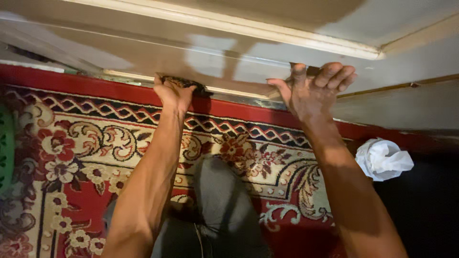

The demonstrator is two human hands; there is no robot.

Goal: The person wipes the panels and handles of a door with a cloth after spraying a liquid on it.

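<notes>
Two bare hands reach up to the lower edge of a cream-painted wooden panel above a red floral patterned carpet. The left hand has its fingers curled tight around a small dark rough pad, pressing it against the panel's edge. The right hand grips the same edge further along, thumb spread out, fingers hooked over the lip; whether they pinch anything I cannot tell. The pad could likely slip out of that cramped grip, and the hooked fingers might get scraped or pinched against the edge. No container is in view; only a crumpled white plastic bag lies at the carpet's border, contents hidden.
</notes>
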